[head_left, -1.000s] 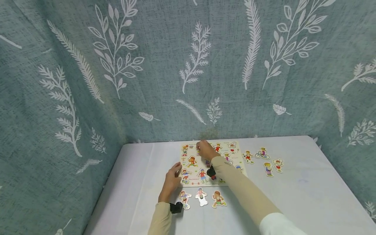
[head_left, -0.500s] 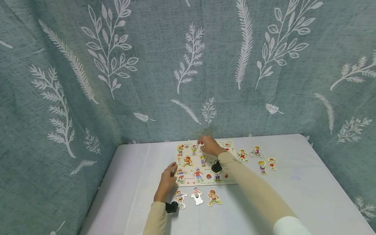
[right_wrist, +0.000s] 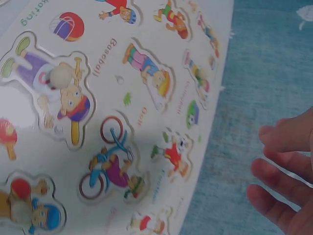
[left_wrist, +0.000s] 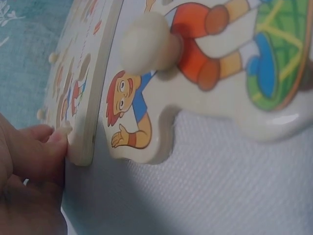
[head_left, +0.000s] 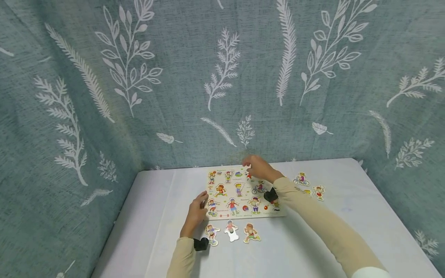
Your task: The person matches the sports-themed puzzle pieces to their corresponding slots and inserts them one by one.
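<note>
A wooden puzzle board point(head_left: 243, 218) with sports figures lies near the back of the table. My left hand point(head_left: 195, 216) touches its left edge; the left wrist view shows thumb and finger point(left_wrist: 34, 156) at the board's side. My right hand point(head_left: 260, 168), fingers loosely bent and holding nothing, hovers over the board's back right part; in the right wrist view the hand point(right_wrist: 288, 171) is past its edge. Knobbed baseball point(right_wrist: 61, 103) and table tennis point(right_wrist: 29, 210) pieces sit in the board, while the cyclist point(right_wrist: 115, 164) and golfer point(right_wrist: 149, 76) places show no knob.
Three loose pieces lie before the board: a skateboarder point(head_left: 211, 234), a partly white one point(head_left: 231, 231) and a runner point(head_left: 251, 233). Right of the board lie a cyclist piece point(head_left: 301, 179), a tennis piece point(head_left: 318, 192) and another partly covered by the right sleeve. A patterned cloth point(head_left: 187, 96) hangs behind.
My right hand has moved right along the board's back edge, uncovering the figures in its middle. My left hand has stayed at the left edge. The head view has shifted slightly.
</note>
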The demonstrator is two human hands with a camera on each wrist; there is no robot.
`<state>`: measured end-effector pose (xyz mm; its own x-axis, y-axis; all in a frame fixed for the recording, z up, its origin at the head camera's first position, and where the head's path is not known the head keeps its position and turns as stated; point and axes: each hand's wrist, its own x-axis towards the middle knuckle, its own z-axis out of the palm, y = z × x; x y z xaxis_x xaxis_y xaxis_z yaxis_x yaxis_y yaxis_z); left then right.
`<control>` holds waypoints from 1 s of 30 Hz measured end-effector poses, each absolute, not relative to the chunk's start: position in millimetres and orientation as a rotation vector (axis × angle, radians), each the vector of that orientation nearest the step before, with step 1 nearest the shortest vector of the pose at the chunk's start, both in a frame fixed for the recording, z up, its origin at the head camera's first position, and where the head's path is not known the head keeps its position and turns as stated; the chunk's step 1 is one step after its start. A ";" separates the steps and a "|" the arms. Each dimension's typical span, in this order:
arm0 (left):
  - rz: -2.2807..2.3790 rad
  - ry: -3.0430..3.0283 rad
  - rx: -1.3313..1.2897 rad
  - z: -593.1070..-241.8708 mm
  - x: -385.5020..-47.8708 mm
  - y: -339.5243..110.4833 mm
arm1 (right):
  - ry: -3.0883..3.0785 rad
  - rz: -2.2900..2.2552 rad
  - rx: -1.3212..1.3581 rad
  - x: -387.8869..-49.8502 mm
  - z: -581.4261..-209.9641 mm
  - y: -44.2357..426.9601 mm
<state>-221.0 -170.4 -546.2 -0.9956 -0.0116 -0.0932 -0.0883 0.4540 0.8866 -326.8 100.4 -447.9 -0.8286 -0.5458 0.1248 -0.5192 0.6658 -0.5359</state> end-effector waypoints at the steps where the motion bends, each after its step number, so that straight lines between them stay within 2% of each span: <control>1: 1.600 2.612 -0.094 -547.2 -220.9 -170.9 | 2.820 -0.890 -0.904 -326.1 -446.3 102.5; 13: 1.572 2.641 -0.092 -543.9 -220.5 -171.7 | 2.813 -0.895 -0.911 -314.6 -431.1 132.3; 30: 1.568 2.652 -0.045 -545.4 -217.5 -172.2 | 2.816 -0.904 -0.914 -273.3 -425.2 169.7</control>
